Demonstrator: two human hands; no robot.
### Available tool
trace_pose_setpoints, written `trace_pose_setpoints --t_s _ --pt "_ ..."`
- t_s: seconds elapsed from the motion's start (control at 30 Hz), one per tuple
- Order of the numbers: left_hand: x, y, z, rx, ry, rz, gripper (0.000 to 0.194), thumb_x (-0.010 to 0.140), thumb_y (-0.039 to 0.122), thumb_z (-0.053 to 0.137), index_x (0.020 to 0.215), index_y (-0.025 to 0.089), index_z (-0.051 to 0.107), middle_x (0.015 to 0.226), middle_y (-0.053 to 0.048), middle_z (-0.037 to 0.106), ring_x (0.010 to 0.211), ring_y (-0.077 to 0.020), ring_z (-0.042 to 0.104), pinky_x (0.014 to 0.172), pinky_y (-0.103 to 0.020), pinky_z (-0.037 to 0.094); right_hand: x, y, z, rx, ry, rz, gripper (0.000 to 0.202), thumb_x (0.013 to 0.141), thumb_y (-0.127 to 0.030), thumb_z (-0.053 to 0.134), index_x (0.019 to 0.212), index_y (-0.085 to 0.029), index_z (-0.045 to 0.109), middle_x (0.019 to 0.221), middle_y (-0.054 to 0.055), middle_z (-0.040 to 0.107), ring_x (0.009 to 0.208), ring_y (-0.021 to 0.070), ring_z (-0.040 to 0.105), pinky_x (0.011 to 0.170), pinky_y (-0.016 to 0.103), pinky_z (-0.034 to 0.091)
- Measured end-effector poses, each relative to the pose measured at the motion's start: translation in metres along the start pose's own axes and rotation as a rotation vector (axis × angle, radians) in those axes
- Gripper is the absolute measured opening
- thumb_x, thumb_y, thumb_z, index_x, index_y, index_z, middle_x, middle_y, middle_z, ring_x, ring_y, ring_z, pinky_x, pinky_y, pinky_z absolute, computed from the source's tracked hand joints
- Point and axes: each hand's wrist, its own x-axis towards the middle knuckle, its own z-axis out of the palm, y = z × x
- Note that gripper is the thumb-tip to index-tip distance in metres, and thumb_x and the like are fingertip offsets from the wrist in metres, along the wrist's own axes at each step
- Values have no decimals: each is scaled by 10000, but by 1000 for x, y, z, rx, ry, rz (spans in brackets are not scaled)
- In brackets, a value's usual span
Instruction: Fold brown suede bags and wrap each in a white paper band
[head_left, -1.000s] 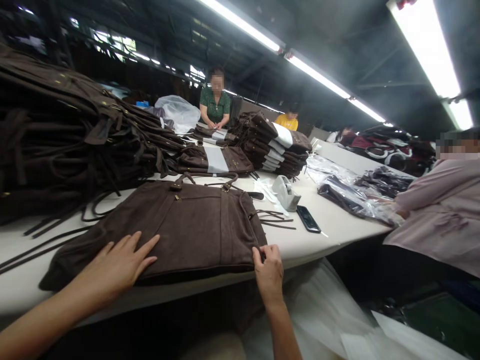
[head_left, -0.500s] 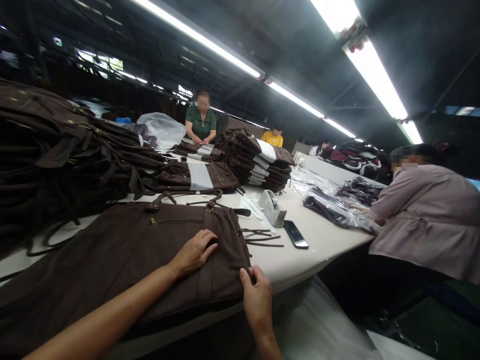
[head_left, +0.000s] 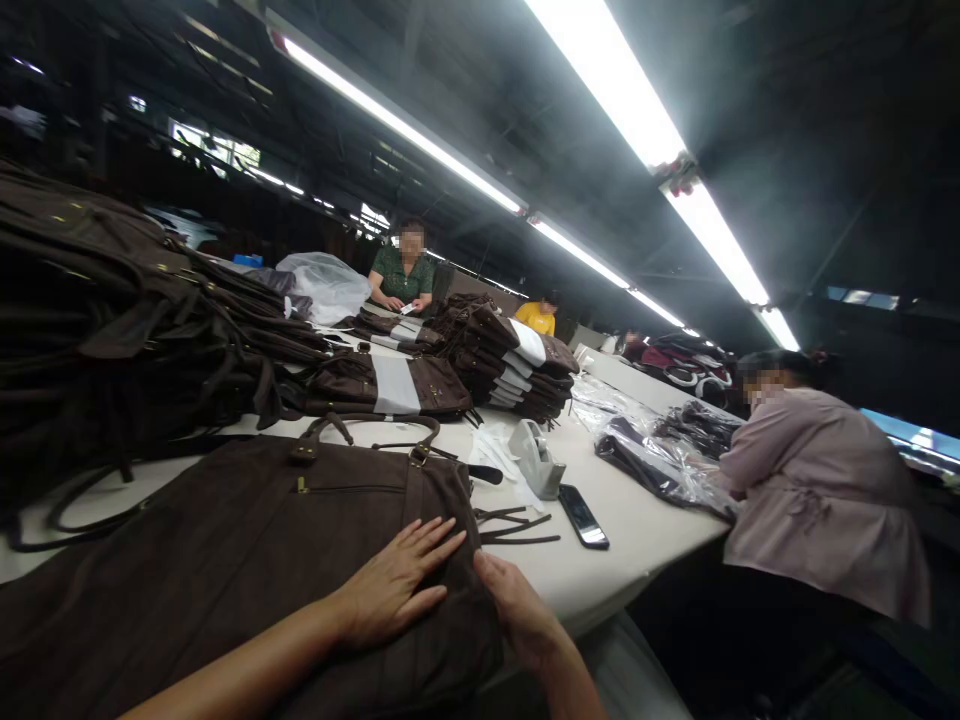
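A large dark brown handbag (head_left: 300, 560) lies flat across the near side of the table, its looped handles pointing away from me and a short zip running below them. My left hand (head_left: 390, 585) rests palm down on the bag's right part, fingers spread. At the bag's right edge, my right hand (head_left: 521, 610) has its fingers curled round the side; some fingertips are hidden. Thin dark straps (head_left: 517, 530) trail from that edge onto the table. A black strap end (head_left: 485, 474) pokes out near the handle.
Beyond the bag stand a tape dispenser (head_left: 536, 460) and a phone (head_left: 583, 517). Bags with white wraps (head_left: 517, 375) are stacked behind; a tall pile of brown bags (head_left: 97, 320) fills the left. Plastic-wrapped items (head_left: 652, 460) lie right, beside a co-worker (head_left: 817, 490). Another person (head_left: 403, 275) works opposite.
My left hand has flattened, its fingers spreading on the bag. My right hand stays at the bag's right edge, turned more toward it. The view has tilted upward slightly.
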Motion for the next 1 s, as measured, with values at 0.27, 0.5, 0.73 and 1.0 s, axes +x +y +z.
trace_pose_setpoints --t_s 0.27,0.5,0.73,1.0 --pt "-3 -8 10 31 66 -37 682 986 497 395 1553 263 99 1608 -68 170 1485 -269 162 1205 -541 193 68 -5 12 -478 465 -61 406 773 -562 624 640 -180 586 894 197 697 1073 372 595 964 469 404" --pt "-3 0 2 47 33 -80 660 960 458 467 1538 321 181 1615 -43 150 1491 -298 112 1193 -608 134 63 31 13 -250 400 -9 407 789 -556 553 731 -161 631 716 114 685 809 284 670 736 400 526" --pt "-4 3 -4 74 -104 -43 516 955 455 463 1459 373 386 1579 -52 271 1462 -353 206 1149 -684 125 59 14 10 -735 686 -174 648 716 -135 614 1353 -130 500 1341 185 540 1330 347 429 1109 458 303" --pt "-10 9 -14 5 -80 -34 523 946 456 481 1456 387 390 1568 -69 299 1447 -398 214 1124 -725 124 136 -32 11 -1078 603 -70 609 911 -367 516 1370 29 459 1237 280 614 1171 348 593 966 401 438"
